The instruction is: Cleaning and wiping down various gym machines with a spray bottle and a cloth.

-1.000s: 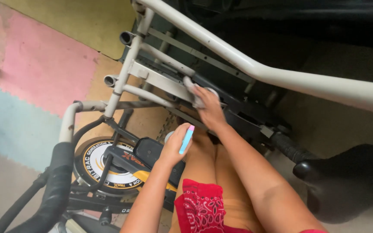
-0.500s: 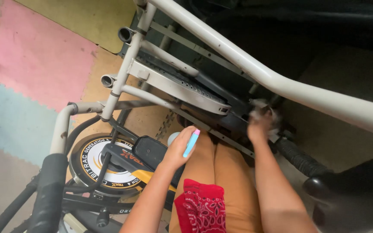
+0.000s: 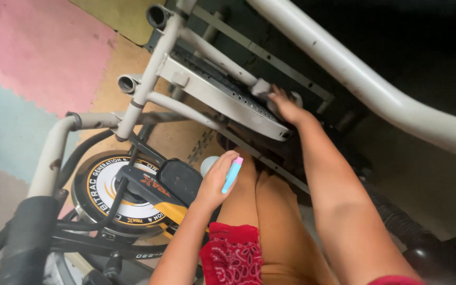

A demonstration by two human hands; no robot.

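Foam floor mat [image 3: 38,68], exercise machine [image 3: 212,95] (crowding hands)

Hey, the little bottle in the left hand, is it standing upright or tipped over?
Tipped. The left hand holds the spray bottle slanted, its pink tip up toward the right and its blue body angling down-left. How full it is, cannot tell.

Lighting: soft, even daylight falls on the pink, blue and tan floor mats [image 3: 38,58] at your left, while the top right corner behind the white frame tube [image 3: 376,89] drops into near-black shadow with no detail. Sharpness: your right hand [image 3: 286,105] is slightly smeared, and your left hand [image 3: 218,178] and the flywheel [image 3: 109,195] read fairly crisp. Glare: none; mild wide-angle stretch shows at the edges.
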